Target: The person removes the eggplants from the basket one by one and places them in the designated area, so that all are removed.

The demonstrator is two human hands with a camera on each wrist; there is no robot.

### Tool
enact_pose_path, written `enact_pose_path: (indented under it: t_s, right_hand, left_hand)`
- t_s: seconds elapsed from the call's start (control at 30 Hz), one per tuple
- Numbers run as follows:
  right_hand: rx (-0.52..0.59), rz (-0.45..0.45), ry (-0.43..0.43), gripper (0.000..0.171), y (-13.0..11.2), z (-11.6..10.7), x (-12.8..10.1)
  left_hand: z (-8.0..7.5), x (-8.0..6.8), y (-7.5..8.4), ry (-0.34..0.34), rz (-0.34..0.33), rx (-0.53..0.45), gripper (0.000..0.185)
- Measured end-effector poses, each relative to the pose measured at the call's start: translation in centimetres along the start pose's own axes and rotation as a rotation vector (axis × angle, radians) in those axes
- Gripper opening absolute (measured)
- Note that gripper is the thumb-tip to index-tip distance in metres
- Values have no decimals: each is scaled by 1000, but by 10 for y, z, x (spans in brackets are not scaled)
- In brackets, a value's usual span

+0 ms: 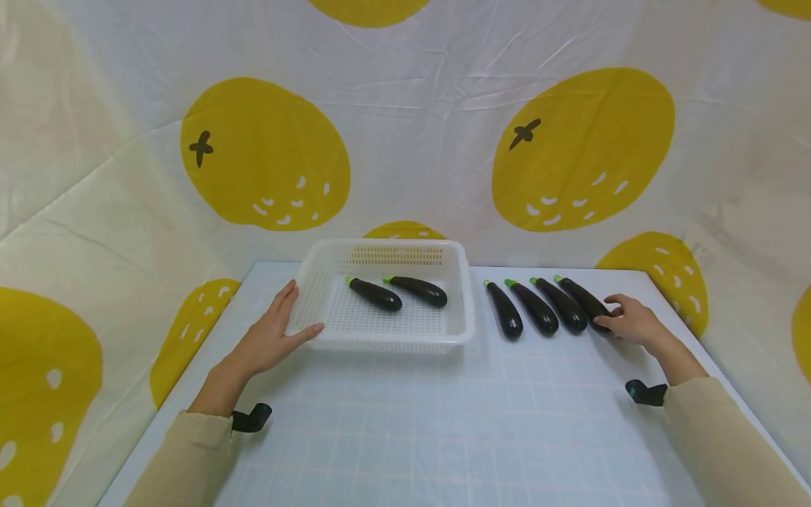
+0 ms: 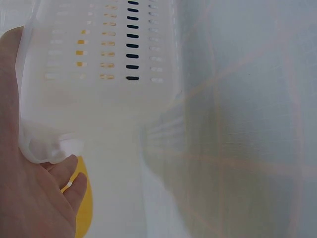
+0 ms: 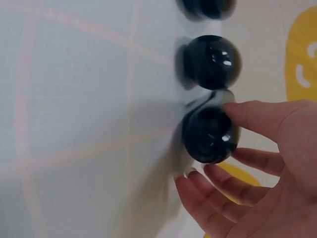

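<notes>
A white plastic basket (image 1: pixel 380 338) with slotted sides stands at the back of the table. Two dark eggplants (image 1: pixel 375 294) with green stems lie inside it. My left hand (image 1: pixel 269 334) holds the basket's near-left corner; in the left wrist view, fingertips touch the underside of the rim (image 2: pixel 39 153). To the basket's right, several more eggplants (image 1: pixel 532 308) lie in a slanted row. At the right end of that row, my right hand (image 1: pixel 627 320) grips the last eggplant (image 1: pixel 579 297) by its thick end. The right wrist view shows thumb and fingers around this eggplant (image 3: pixel 210 136).
A pale blue checked cloth (image 1: pixel 405 422) covers the table. Behind and at both sides hangs a white curtain (image 1: pixel 418 141) with large yellow fruit prints. Dark wrist mounts (image 1: pixel 252 418) stick out from both beige sleeves.
</notes>
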State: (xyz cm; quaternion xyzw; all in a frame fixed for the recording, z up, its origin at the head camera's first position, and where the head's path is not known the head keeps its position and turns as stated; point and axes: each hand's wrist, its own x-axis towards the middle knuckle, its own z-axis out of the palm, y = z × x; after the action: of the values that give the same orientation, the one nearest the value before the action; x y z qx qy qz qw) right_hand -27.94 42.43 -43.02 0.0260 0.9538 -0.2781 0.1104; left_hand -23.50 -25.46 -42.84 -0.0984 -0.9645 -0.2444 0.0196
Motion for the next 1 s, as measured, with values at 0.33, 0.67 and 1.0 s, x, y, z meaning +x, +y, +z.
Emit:
enact_pose_path:
  t_s: [0.33, 0.67, 1.0]
  right_hand:
    - [-39, -24, 22, 72, -1, -4, -10]
    - [-76, -105, 73, 70, -15, -5, -25]
    - [-106, -245, 130, 63, -64, 1, -37]
  left_hand:
    - [2, 1, -3, 1, 0, -8, 113]
    - [2, -3, -2, -4, -6, -18, 113]
    - [1, -2, 0, -1, -12, -19, 114]
